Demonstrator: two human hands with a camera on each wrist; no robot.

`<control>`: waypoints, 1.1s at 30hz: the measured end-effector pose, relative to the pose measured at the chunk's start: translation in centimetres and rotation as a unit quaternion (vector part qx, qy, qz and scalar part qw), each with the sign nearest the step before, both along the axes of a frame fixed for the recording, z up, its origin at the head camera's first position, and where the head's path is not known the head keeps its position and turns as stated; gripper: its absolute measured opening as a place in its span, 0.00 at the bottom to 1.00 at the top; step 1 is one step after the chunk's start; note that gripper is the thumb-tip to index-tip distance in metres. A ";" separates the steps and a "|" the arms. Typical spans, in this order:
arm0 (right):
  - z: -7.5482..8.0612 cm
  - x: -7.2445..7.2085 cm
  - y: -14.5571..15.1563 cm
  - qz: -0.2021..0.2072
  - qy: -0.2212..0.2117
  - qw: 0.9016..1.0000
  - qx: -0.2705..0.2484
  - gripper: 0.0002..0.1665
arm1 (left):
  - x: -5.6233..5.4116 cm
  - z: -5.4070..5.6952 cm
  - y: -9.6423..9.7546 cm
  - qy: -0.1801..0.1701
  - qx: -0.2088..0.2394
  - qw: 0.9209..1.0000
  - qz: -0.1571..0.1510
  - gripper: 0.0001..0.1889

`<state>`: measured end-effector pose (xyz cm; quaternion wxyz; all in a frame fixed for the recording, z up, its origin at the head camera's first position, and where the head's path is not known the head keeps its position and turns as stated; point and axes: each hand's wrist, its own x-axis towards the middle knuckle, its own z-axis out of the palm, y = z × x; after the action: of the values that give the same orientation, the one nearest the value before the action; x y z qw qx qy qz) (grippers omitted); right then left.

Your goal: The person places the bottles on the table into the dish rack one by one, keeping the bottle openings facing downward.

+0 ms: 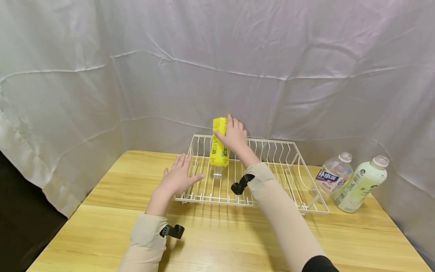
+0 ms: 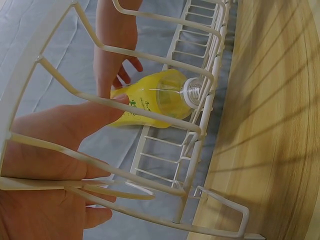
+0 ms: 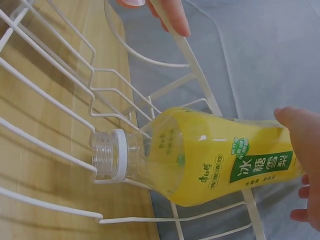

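A yellow-labelled plastic drink bottle (image 1: 219,151) stands upside down over the white wire rack (image 1: 217,202). My right hand (image 1: 236,138) grips it near its base, thumb on one side and fingers on the other. In the right wrist view, the capless bottle mouth (image 3: 107,155) sits down among the rack's wires. My left hand (image 1: 178,175) is at the rack's left end with its fingers spread and nothing held. The left wrist view shows that hand (image 2: 55,130) behind the end wires, apart from the bottle (image 2: 150,100).
Right of the rack, a clear bottle (image 1: 334,172) with a blue-and-red label stands close to a pale green bottle (image 1: 363,185); both are capless. The rack rests on a wooden table (image 1: 210,234). Grey cloth (image 1: 204,90) hangs right behind it.
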<state>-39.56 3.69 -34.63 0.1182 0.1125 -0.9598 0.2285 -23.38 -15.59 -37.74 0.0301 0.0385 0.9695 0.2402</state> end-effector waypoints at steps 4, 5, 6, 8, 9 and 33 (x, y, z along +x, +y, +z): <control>0.2 0.1 -0.1 0.003 0.031 0.999 0.009 0.56 | 0.0 0.1 0.0 -0.001 0.002 1.000 0.000 0.53; 0.4 0.2 -0.2 0.005 0.038 0.999 0.012 0.55 | 0.0 0.1 -0.1 -0.001 0.004 1.000 0.000 0.53; 0.6 0.2 -0.2 0.006 0.047 0.999 0.014 0.55 | 0.0 0.1 -0.1 -0.001 0.005 1.000 0.001 0.53; 1.0 0.5 -0.2 0.009 0.064 0.998 0.022 0.53 | 0.0 0.1 -0.1 0.001 0.004 1.000 0.002 0.53; 1.3 0.7 -0.2 0.010 0.073 0.997 0.028 0.53 | 0.0 0.1 -0.1 0.002 0.003 1.000 0.002 0.53; 5.8 9.1 6.1 0.077 0.212 0.974 -0.006 0.44 | -0.6 -0.2 0.5 0.007 -0.017 1.000 0.001 0.54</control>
<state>-30.43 9.79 -28.85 0.3019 0.2310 -0.8999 0.2138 -24.02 -15.07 -37.91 0.0237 0.0384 0.9736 0.2236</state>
